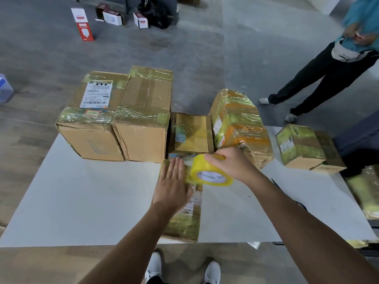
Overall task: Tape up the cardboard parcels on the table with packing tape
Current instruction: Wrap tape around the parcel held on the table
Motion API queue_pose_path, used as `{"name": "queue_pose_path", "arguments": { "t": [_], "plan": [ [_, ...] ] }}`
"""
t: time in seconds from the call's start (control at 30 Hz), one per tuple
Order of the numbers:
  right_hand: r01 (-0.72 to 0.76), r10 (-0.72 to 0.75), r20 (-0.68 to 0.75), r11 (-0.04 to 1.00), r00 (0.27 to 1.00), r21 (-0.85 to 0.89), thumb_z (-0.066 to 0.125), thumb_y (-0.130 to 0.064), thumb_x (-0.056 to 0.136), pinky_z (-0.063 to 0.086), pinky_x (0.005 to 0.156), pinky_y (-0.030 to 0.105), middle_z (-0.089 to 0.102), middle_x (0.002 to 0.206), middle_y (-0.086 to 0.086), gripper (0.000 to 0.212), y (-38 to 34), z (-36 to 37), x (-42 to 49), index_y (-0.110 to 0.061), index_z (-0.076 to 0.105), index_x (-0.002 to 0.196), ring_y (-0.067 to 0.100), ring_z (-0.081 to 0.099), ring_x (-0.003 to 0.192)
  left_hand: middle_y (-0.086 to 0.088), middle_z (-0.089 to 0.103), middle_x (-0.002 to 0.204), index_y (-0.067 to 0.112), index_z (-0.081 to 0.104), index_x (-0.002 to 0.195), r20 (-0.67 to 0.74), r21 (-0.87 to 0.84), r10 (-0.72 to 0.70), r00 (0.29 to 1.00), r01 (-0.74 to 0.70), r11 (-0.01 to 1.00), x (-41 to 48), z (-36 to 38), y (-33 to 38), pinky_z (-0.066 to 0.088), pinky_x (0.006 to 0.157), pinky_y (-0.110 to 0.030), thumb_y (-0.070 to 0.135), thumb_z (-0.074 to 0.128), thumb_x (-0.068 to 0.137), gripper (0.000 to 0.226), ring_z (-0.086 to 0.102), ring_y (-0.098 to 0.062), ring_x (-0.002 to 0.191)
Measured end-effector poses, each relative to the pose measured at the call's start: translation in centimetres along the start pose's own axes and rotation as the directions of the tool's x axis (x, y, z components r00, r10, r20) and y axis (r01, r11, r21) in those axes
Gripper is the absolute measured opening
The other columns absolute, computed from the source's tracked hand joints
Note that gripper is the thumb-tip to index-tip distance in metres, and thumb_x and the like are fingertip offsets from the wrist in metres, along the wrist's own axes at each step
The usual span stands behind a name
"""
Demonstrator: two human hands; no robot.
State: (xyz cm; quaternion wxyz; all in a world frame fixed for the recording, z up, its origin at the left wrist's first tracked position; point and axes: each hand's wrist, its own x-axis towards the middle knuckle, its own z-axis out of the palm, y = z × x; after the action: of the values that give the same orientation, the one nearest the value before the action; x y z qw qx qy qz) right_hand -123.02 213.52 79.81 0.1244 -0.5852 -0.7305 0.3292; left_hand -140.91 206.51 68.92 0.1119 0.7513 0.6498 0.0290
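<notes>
At the far left of the white table (82,201), a labelled box (92,119) and a plain box (145,119) stand touching. In the near middle lies a flat parcel (184,224). The left hand (172,185) presses on its top, fingers straight and together. Just right, the right hand (231,162) grips a yellow tape roll (207,171) over the parcel's far end. Further right sit a film-wrapped parcel (240,124) and a small box (303,146).
</notes>
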Motion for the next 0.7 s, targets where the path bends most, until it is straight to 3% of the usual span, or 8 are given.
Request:
{"name": "queue_pose_path", "arguments": {
  "t": [0.1, 0.27, 0.5, 0.57, 0.7],
  "plan": [
    [-0.033, 0.032, -0.048, 0.999, 0.998, -0.026, 0.06, -0.05, 0.09, 0.018, 0.055, 0.03, 0.02, 0.057, -0.001, 0.056, -0.1, 0.5, 0.1, -0.016, 0.028, 0.06, 0.014, 0.022, 0.051, -0.013, -0.006, 0.163, 0.004, -0.004, 0.154, 0.012, 0.008, -0.005, 1.0, 0.005, 1.0, 0.1, 0.4, -0.6, -0.017, 0.119, -0.04, 0.056, -0.002, 0.087, 0.085, -0.009, -0.026, 0.151],
    [-0.055, 0.034, -0.073, 0.947, 0.997, -0.317, 0.058, -0.05, 0.09, 0.02, 0.051, 0.031, 0.021, 0.05, 0.0, 0.059, 1.8, 0.2, -0.3, -0.016, 0.026, 0.054, 0.018, 0.024, 0.048, -0.013, -0.011, 0.162, 0.004, -0.005, 0.155, 0.014, 0.017, 0.008, 1.0, -0.009, 1.0, 0.0, 0.5, -0.4, -0.016, 0.119, -0.041, 0.054, -0.005, 0.087, 0.084, -0.013, -0.026, 0.15],
    [-0.092, 0.084, -0.037, 0.898, 0.996, -0.43, 0.057, -0.048, 0.09, 0.035, 0.054, 0.032, 0.029, 0.049, 0.002, 0.057, 3.0, 0.7, -0.2, -0.014, 0.034, 0.052, 0.018, 0.034, 0.049, -0.014, -0.013, 0.161, 0.006, -0.01, 0.153, 0.018, 0.051, 0.006, 1.0, -0.007, 0.999, 0.1, 0.7, -0.6, -0.013, 0.121, -0.043, 0.053, 0.001, 0.093, 0.077, -0.016, -0.027, 0.149],
    [-0.106, 0.111, -0.015, 0.888, 0.994, -0.447, 0.055, -0.05, 0.091, 0.033, 0.054, 0.03, 0.035, 0.052, 0.002, 0.054, 3.4, 1.0, -0.1, -0.013, 0.04, 0.055, 0.018, 0.039, 0.054, -0.014, -0.015, 0.161, 0.007, -0.011, 0.154, 0.026, 0.074, -0.002, 1.0, 0.0, 0.997, 0.1, 0.8, -0.6, -0.013, 0.121, -0.043, 0.053, -0.001, 0.092, 0.078, -0.018, -0.028, 0.149],
    [-0.111, 0.146, 0.032, 0.861, 0.989, -0.497, 0.05, -0.052, 0.092, 0.032, 0.054, 0.029, 0.043, 0.058, 0.003, 0.05, 4.0, 1.6, 0.3, -0.014, 0.046, 0.059, 0.022, 0.048, 0.065, -0.018, -0.015, 0.16, 0.023, -0.012, 0.155, 0.048, 0.077, 0.044, 0.998, -0.048, 0.996, 0.0, 0.4, -0.4, -0.014, 0.12, -0.046, 0.054, -0.009, 0.088, 0.074, -0.018, -0.032, 0.148]
  ]
}}
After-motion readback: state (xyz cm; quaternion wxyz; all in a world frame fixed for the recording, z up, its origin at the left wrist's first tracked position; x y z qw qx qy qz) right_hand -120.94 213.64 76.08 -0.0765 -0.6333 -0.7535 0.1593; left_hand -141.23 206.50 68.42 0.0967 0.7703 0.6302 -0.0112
